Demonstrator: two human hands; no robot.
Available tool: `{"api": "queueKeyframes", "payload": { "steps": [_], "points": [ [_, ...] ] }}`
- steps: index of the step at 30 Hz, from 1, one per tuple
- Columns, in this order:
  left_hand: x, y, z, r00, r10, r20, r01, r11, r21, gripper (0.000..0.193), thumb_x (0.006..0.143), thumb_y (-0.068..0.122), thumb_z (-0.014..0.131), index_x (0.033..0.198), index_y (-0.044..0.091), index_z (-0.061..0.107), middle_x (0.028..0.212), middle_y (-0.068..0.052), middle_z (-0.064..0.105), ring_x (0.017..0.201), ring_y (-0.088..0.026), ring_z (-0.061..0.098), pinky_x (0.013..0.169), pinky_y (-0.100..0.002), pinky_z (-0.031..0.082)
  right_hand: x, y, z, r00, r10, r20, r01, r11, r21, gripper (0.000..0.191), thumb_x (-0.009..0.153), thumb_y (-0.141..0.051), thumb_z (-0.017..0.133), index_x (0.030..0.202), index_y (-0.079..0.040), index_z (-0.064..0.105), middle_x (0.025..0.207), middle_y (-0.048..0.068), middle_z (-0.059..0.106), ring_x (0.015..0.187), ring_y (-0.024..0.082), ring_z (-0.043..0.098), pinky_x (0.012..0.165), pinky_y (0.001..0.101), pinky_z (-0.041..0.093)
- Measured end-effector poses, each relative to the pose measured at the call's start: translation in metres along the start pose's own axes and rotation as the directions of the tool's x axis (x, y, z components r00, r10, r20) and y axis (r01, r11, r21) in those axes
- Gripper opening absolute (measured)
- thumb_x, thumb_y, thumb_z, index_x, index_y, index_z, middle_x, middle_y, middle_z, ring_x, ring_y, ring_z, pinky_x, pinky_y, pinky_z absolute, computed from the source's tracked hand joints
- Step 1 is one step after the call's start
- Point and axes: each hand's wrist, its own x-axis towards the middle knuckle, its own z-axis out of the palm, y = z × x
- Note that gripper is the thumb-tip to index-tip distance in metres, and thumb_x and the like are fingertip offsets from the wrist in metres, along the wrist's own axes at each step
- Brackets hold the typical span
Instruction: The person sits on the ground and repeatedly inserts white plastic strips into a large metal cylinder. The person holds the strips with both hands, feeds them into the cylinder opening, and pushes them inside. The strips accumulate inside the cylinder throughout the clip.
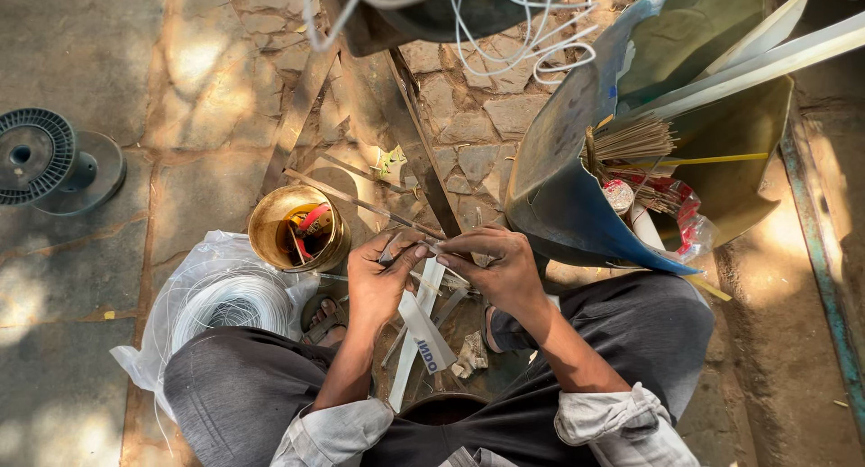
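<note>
I sit low on a stone-paved floor with my knees apart. My left hand (386, 270) and my right hand (491, 264) meet in front of me, both pinched on a thin metal strip (431, 245) held between the fingertips. Below the hands, several white and grey flat strips (422, 327) lie crossed on the ground between my sandalled feet. A long thin metal rod (356, 199) runs diagonally from the upper left toward my fingers.
A brass-coloured tin (297, 228) with red-handled tools stands left of the hands. A coil of white wire (236, 303) lies in a plastic bag by my left knee. A blue bin (563, 174) of sticks and strips leans at the right. A black spool (45, 156) sits far left.
</note>
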Motion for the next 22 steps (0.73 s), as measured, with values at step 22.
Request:
{"api": "queueKeyframes", "payload": {
  "steps": [22],
  "points": [
    [-0.006,-0.001,0.006,0.982,0.136,-0.133,-0.133,0.991,0.027,0.037,0.087,0.001,0.082,0.117,-0.008,0.062,0.083,-0.009,0.076,0.062,-0.008,0.065,0.049,-0.023,0.051,-0.019,0.043,0.038,0.894,0.422,0.149,-0.446,0.806,0.390,0.023,0.094,-0.017,0.077,0.103,0.004,0.078,0.078,0.001,0.070,0.065,0.002,0.055,0.054,0.0193,0.043]
  ]
}}
